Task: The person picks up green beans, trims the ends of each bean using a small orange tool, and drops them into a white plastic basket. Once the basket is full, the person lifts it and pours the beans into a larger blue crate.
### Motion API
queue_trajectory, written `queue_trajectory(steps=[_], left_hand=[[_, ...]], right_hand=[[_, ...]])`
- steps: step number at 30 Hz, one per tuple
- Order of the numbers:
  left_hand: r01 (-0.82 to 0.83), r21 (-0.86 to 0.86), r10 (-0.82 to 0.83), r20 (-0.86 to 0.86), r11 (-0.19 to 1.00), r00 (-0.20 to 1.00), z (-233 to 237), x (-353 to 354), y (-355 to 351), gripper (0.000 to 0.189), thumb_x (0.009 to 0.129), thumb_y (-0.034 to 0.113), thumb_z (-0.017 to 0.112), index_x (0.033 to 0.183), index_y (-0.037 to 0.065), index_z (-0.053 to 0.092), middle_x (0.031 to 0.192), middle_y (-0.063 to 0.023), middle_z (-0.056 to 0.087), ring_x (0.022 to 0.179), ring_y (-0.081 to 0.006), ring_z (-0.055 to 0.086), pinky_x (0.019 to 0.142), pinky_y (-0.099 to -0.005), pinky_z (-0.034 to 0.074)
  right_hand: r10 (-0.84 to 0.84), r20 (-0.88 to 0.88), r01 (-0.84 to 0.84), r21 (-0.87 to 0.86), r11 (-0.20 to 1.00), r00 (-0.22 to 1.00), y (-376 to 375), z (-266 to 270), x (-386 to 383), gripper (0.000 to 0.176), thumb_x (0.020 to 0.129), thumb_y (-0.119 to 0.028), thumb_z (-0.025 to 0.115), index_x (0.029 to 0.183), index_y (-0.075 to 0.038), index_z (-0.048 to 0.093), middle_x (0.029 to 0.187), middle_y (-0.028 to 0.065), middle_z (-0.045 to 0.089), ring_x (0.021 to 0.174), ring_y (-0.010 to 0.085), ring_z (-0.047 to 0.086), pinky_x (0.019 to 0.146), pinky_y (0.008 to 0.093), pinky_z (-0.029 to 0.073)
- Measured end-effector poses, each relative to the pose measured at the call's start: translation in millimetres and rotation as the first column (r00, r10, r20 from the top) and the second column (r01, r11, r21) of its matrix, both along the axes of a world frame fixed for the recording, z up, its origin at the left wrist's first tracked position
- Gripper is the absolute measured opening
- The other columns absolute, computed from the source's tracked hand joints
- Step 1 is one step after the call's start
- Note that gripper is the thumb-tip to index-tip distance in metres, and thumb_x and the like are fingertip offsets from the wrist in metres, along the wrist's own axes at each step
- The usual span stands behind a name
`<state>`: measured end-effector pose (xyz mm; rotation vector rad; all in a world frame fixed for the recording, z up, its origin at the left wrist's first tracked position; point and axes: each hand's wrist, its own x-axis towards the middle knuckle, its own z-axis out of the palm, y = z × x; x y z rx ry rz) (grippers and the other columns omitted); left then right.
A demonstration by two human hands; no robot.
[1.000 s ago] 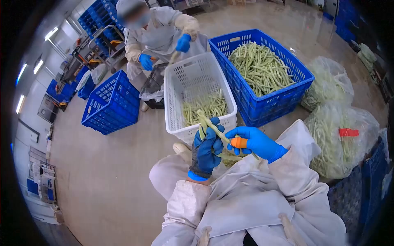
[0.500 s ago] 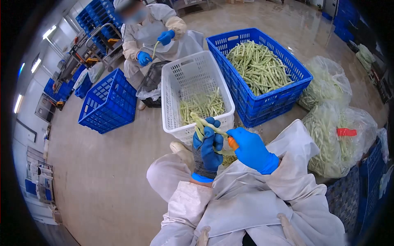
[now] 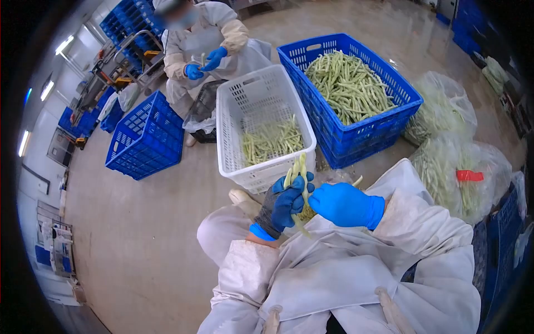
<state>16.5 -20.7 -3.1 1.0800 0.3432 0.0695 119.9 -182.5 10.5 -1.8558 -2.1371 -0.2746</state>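
My left hand, in a grey and blue work glove, is closed around a few pale green beans. Their tips stick up above the fingers, and one end hangs below the palm. My right hand, in a blue disposable glove, is closed just beside it. A pale bean tip shows past its knuckles; the fingers' inner side is hidden. Just beyond both hands stands a white plastic crate with cut bean pieces in its bottom.
A blue crate heaped with long beans stands beyond my right hand. Clear bags of beans lie at right. Another blue crate and a black crate stand left. Opposite sits a person in blue gloves, hands together.
The beans in my left hand have turned more upright. My right hand has rolled over, hiding the orange piece seen at its fingers. The other person's hands have come together.
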Motion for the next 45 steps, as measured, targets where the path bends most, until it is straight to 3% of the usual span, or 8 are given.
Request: queue_trajectory(steps=[12,16,17,23,31,41,43,45], left_hand=[[0.06,-0.097,-0.06,0.012,0.993,0.998,2,15,19,0.036,0.096,0.027,0.046,0.121,0.002,0.046,0.089,-0.0024,0.058,0.045,-0.0023,0.035,0.041,-0.0175,0.031],[0.121,0.158,-0.122,-0.009,0.98,0.993,38,72,12,0.027,0.094,0.022,0.047,0.111,0.003,0.054,0.083,-0.0019,0.057,0.048,-0.004,0.039,0.045,-0.019,0.034],[-0.017,0.783,-0.256,0.224,0.622,0.94,37,98,18,0.022,0.092,0.023,0.048,0.1,0.005,0.058,0.075,-0.0006,0.056,0.052,-0.0046,0.043,0.047,-0.0188,0.035],[-0.052,0.729,0.026,0.047,0.683,0.999,21,230,34,0.032,0.087,0.034,0.052,0.099,0.005,0.059,0.085,-0.0045,0.063,0.057,-0.0085,0.052,0.046,-0.0198,0.036],[0.08,0.37,-0.043,-0.106,0.926,0.993,-5,72,-25,0.03,0.091,0.025,0.049,0.11,0.004,0.056,0.091,-0.0037,0.062,0.061,-0.0064,0.051,0.051,-0.0195,0.039],[-0.022,0.219,0.054,-0.14,0.976,0.989,-41,14,-47,0.032,0.089,0.028,0.057,0.111,0.005,0.056,0.078,-0.0015,0.062,0.051,-0.0055,0.049,0.045,-0.0198,0.038],[0.018,0.193,0.002,-0.106,0.981,0.994,-42,7,-32,0.029,0.089,0.025,0.056,0.11,0.004,0.056,0.081,-0.0018,0.062,0.05,-0.0054,0.048,0.045,-0.0196,0.038],[0.008,0.187,0.012,-0.109,0.982,0.994,-39,-1,-24,0.031,0.09,0.023,0.055,0.112,0.002,0.055,0.084,-0.0035,0.061,0.051,-0.005,0.042,0.046,-0.0186,0.034]], right_hand=[[0.051,-0.985,0.958,0.174,0.226,0.167,-64,-63,135,0.023,0.082,0.001,0.052,0.102,-0.007,0.059,0.091,0.0001,0.058,0.069,0.0071,0.051,0.057,0.0195,0.041],[-0.357,-0.871,0.785,0.051,0.617,0.337,-41,-105,82,0.016,0.083,-0.009,0.057,0.097,-0.003,0.057,0.08,0.0109,0.06,0.074,0.0181,0.055,0.068,0.0339,0.045],[-0.349,-0.876,0.751,0.023,0.66,0.333,-35,-117,71,0.017,0.082,-0.009,0.057,0.098,-0.003,0.057,0.082,0.0135,0.061,0.074,0.0215,0.057,0.068,0.0351,0.045],[-0.424,-0.883,0.661,-0.196,0.724,0.202,-32,-122,70,0.02,0.083,-0.011,0.057,0.101,-0.002,0.058,0.087,0.0154,0.064,0.076,0.0263,0.061,0.067,0.0361,0.047],[0.36,-0.532,0.441,-0.028,0.897,-0.767,-22,-92,67,0.025,0.092,-0.016,0.05,0.109,0.002,0.054,0.103,0.0134,0.061,0.093,0.022,0.059,0.073,0.0313,0.047],[0.453,-0.733,0.656,0.013,0.755,-0.507,30,-68,14,0.021,0.094,-0.015,0.047,0.106,-0.001,0.055,0.107,0.0107,0.061,0.1,0.0208,0.059,0.086,0.0317,0.047],[0.185,-0.982,0.702,0.11,0.704,-0.032,23,-66,30,0.019,0.092,-0.008,0.05,0.108,0.0,0.056,0.107,0.01,0.061,0.099,0.0189,0.058,0.085,0.0302,0.047],[0.445,-0.851,0.675,0.156,0.721,-0.279,4,-66,50,0.024,0.088,-0.002,0.053,0.112,0.001,0.056,0.106,0.009,0.061,0.098,0.0157,0.057,0.086,0.0288,0.047]])
